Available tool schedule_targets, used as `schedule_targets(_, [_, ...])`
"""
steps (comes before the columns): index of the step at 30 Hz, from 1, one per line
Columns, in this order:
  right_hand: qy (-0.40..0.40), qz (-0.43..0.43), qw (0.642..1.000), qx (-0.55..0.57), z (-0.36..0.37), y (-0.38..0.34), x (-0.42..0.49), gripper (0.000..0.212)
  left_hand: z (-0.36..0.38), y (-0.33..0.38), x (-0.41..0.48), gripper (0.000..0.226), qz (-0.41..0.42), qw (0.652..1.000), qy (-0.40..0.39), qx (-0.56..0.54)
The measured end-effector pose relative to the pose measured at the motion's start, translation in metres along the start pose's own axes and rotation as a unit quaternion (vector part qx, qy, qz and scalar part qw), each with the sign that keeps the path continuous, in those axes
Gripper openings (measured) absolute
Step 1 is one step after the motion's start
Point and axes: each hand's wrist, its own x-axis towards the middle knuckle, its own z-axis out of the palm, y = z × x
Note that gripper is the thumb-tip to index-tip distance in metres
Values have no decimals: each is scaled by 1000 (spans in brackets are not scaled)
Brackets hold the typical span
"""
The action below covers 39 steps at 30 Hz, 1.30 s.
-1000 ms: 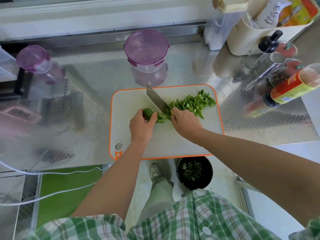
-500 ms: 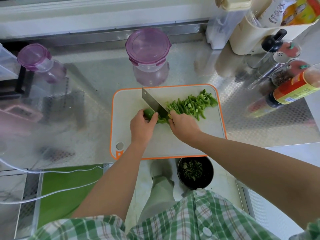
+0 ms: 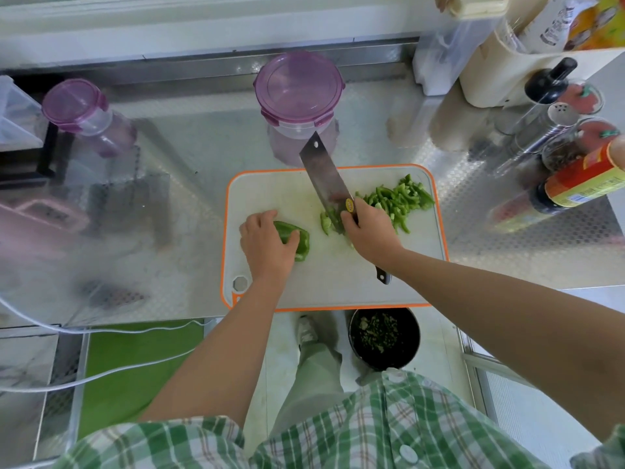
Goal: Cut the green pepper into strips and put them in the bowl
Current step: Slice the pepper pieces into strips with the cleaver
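Steel counter (image 3: pixel 473 211) carries a white cutting board (image 3: pixel 270 191) with an orange rim. On its left part lies the green pepper piece (image 3: pixel 302 243), glossy and curved, held by the curled fingers and thumb of the left hand (image 3: pixel 267 243). Cut strips (image 3: pixel 399 198) are heaped at the far right of the board, and the right hand (image 3: pixel 370 231) grips the knife (image 3: pixel 324 177) by its handle, blade pointing away.

Both bare forearms reach in over the near edge of the cutting board (image 3: pixel 324 282). The left hand (image 3: pixel 265 243) lies palm down over the board's left part, its fingers curled onto a green pepper piece (image 3: pixel 302 247) and the thumb pressed on top of it. The right hand (image 3: pixel 372 233) sits near the board's middle, knuckles up, wrapped round the handle of a cleaver (image 3: pixel 326 177) whose blade angles toward the board's far edge. The two hands are apart.
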Motion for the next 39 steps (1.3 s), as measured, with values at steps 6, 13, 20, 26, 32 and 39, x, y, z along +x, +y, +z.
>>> schedule_targets(6, [-14, 11, 999, -32, -11, 12, -5, 24, 8, 24, 1, 18, 90, 988, 46, 115])
schedule_targets(13, [-25, -2, 999, -49, 8, 5, -16, 18, 25, 43, 4, 22, 43, 986, -7, 159])
schedule_targets(20, [-17, 11, 996, -86, 12, 6, -14, 17, 32, 51, 7, 25, 2, 982, -33, 186])
schedule_targets(26, [-21, -1, 996, -88, 13, 8, -12, 18, 35, 50, 9, 26, -7, 982, -30, 184])
schedule_targets(32, [-38, 12, 994, -106, 14, 0, -4, 15, 38, 48, 12, 24, -18, 985, -33, 166])
schedule_targets(39, [-32, 15, 993, -113, 14, 0, 1, 16, 36, 49, 12, 24, -15, 988, -23, 153])
